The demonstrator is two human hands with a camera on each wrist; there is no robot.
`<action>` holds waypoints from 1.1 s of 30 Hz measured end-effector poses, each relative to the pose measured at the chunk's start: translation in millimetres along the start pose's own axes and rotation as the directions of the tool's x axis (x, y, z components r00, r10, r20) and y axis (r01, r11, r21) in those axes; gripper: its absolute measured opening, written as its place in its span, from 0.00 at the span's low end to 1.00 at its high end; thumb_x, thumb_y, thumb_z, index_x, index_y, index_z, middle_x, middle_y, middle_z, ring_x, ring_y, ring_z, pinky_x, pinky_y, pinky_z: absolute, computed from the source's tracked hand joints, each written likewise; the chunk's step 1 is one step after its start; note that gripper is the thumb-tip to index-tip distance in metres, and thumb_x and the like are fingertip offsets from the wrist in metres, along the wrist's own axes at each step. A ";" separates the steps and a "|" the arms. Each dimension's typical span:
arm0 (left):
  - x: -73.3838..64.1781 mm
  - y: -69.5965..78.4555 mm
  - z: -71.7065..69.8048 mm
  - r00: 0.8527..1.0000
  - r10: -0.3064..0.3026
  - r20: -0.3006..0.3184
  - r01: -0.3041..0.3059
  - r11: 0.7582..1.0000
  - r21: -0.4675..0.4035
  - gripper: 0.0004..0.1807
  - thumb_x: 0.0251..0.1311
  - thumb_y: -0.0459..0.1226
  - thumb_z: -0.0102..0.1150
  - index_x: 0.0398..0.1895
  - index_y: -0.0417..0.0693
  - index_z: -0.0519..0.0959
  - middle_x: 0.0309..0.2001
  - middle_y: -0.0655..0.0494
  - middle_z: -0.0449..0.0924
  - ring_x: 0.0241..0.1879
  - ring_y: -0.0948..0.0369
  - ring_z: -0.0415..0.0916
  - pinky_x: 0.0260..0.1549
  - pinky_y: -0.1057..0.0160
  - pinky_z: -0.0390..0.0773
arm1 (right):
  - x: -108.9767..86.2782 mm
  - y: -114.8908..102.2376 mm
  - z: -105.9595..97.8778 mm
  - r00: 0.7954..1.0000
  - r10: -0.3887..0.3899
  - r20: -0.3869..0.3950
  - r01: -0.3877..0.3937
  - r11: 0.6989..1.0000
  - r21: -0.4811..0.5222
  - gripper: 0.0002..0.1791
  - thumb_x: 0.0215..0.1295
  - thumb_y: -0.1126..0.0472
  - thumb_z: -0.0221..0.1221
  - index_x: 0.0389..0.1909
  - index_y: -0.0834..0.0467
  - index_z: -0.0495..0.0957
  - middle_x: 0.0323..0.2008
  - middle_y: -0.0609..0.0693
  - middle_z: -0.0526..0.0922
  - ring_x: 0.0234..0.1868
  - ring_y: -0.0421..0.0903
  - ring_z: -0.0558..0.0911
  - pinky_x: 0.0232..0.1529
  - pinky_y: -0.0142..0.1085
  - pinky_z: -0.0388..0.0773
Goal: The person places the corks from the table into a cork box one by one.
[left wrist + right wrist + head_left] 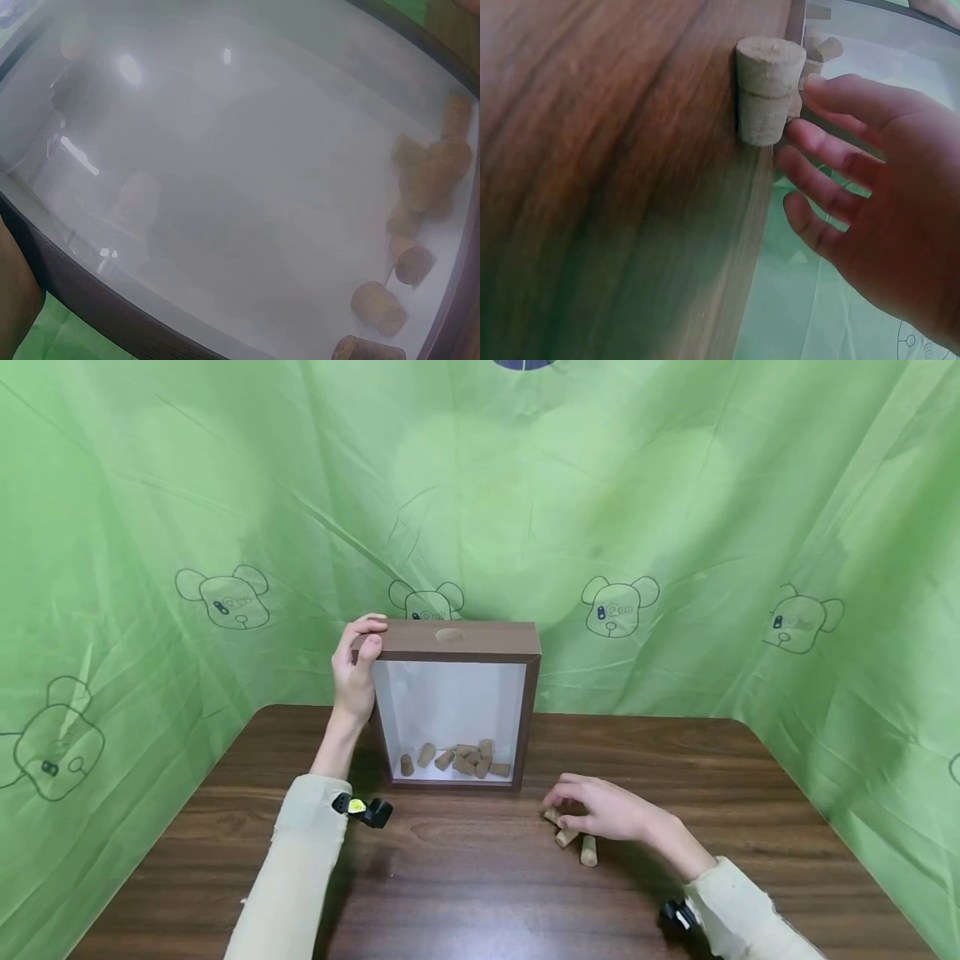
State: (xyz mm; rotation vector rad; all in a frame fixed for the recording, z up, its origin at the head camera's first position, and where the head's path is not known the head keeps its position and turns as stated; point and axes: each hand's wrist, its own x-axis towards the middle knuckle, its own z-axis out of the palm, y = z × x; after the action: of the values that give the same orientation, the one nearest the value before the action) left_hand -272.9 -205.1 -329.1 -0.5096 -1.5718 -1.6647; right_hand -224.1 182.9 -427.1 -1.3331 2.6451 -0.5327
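A brown shadow-box frame (531, 718) with a clear front stands upright on the table. Several tapered corks (465, 764) lie along its bottom, seen through the front. My left hand (358, 664) grips the frame's top left corner, thumb in front and fingers over the top. To the right of the frame, my right hand (600, 807) reaches down with thumb and fingertips around a small cork (552, 816), partly hidden by the fingers. Close beside it lie a second cork (567, 837) and a third cork (588, 852), which looks large in the right wrist view.
An oval slot (450, 634) shows in the frame's top. The wood-grain table (465, 877) ends at a rounded back edge. Green curtains (525, 527) with bear-head outlines hang behind and on both sides.
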 end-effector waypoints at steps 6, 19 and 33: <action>-2.7 19.5 4.4 1.000 -0.002 0.003 0.002 1.000 0.005 0.22 0.64 0.37 0.49 0.48 0.21 0.71 0.57 0.30 0.72 0.61 0.57 0.69 0.64 0.62 0.62 | 2.8 -0.7 5.8 0.999 0.014 -0.043 -0.016 0.999 -0.036 0.13 0.65 0.59 0.61 0.50 0.47 0.81 0.44 0.40 0.79 0.44 0.41 0.82 0.48 0.40 0.78; -4.4 20.9 4.6 1.000 0.002 0.009 -0.002 1.000 0.016 0.22 0.63 0.37 0.49 0.48 0.21 0.72 0.57 0.28 0.71 0.61 0.55 0.69 0.64 0.62 0.62 | 7.8 -7.0 10.8 0.990 0.033 -0.139 -0.038 0.999 -0.037 0.08 0.63 0.60 0.65 0.42 0.48 0.84 0.39 0.40 0.81 0.37 0.41 0.82 0.39 0.34 0.78; -1.0 -10.6 -2.4 1.000 0.021 0.000 -0.021 1.000 0.002 0.21 0.64 0.40 0.51 0.48 0.28 0.74 0.57 0.39 0.76 0.62 0.56 0.69 0.63 0.61 0.62 | 5.5 -19.1 -5.3 0.974 0.026 -0.225 -0.015 0.999 0.053 0.09 0.63 0.62 0.64 0.44 0.50 0.83 0.39 0.41 0.81 0.37 0.33 0.80 0.40 0.35 0.82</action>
State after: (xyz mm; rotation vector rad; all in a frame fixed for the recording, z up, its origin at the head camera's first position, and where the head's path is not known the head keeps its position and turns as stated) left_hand -279.7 -207.9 -337.2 -0.5230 -1.5626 -1.6479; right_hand -214.5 169.5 -414.9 -1.2995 2.7978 -0.7869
